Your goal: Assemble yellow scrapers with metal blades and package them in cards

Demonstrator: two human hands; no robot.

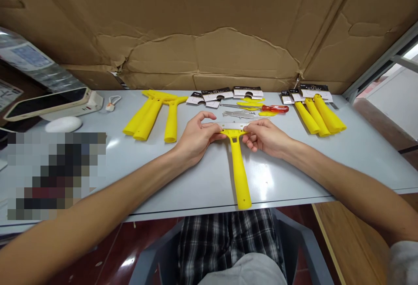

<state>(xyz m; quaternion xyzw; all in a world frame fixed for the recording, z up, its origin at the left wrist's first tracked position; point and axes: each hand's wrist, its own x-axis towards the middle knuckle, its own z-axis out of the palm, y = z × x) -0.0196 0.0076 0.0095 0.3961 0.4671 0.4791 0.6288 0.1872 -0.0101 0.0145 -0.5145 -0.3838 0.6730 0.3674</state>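
A yellow plastic scraper (pixel 240 171) is held in front of me, its round handle pointing toward the table's front edge. Along its wide head lies a thin metal blade (pixel 233 126). The fingers of my left hand (pixel 198 140) pinch the left end of the head and blade. At the right end, my right hand (pixel 266 137) grips with thumb and forefinger, the other fingers curled beneath. Just beyond the head are several loose metal blades (pixel 240 114) and a screwdriver (pixel 276 109) with a red handle, lying near yellow plastic pieces (pixel 250 104).
Yellow scraper handles (pixel 170 121) lie at the back left. Carded scrapers (pixel 328 113) lie at the back right, and black-and-white cards (pixel 217 95) along the back. A phone (pixel 48 102), a white mouse (pixel 63 124) and a bottle (pixel 35 62) are at left. Cardboard (pixel 209 54) stands behind.
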